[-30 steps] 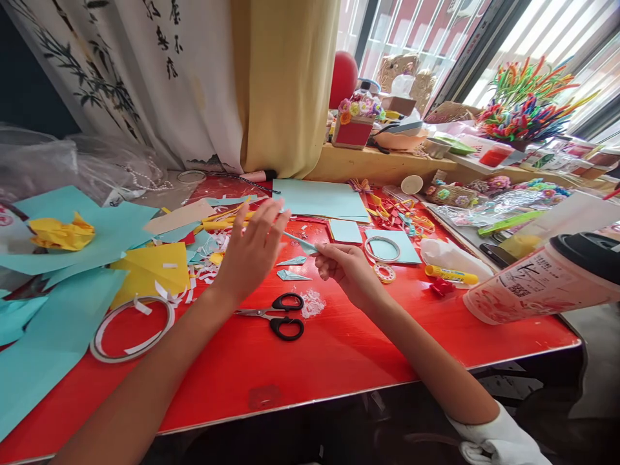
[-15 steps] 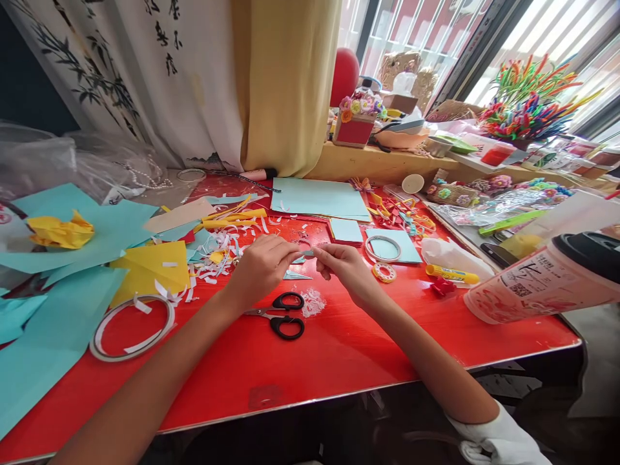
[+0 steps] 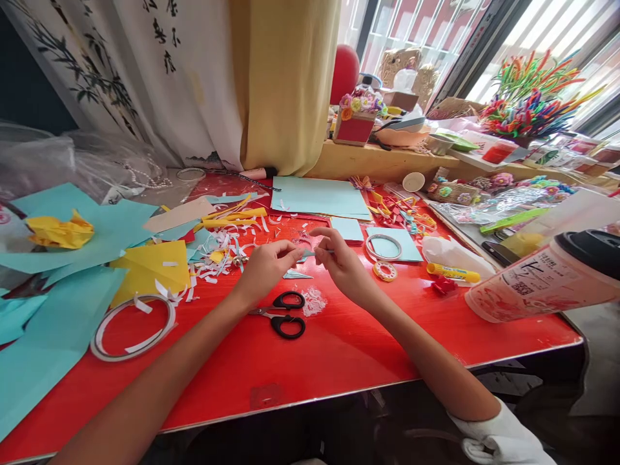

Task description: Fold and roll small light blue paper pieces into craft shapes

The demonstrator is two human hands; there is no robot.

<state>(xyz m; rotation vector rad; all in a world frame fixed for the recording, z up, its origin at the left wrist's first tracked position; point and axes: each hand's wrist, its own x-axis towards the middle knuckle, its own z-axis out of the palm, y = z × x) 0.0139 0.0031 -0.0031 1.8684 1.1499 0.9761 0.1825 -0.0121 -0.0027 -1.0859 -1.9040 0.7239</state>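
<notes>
Over the middle of the red table (image 3: 349, 349), my left hand (image 3: 271, 266) pinches one end of a small light-blue paper piece (image 3: 307, 254). Facing it, my right hand (image 3: 338, 263) has thumb and finger closed at the other end of that piece; its exact shape is mostly covered by the fingers. Black-handled scissors (image 3: 285, 314) lie just below my left hand, beside a patch of white scraps (image 3: 314, 301). A pointed light-blue paper piece (image 3: 296, 275) rests on the table between and below the hands.
Paper scraps (image 3: 223, 248), yellow paper (image 3: 157, 268) and a large tape roll (image 3: 133, 327) lie left. To the right are square blue papers (image 3: 346, 228), a tape ring (image 3: 383, 247), a small roll (image 3: 384, 271), a glue stick (image 3: 453, 273) and a tilted cup (image 3: 537, 278).
My right fingers have lifted and bent more at the paper piece. My left hand has turned slightly and shifted right. The scissors and tape rolls remain in place.
</notes>
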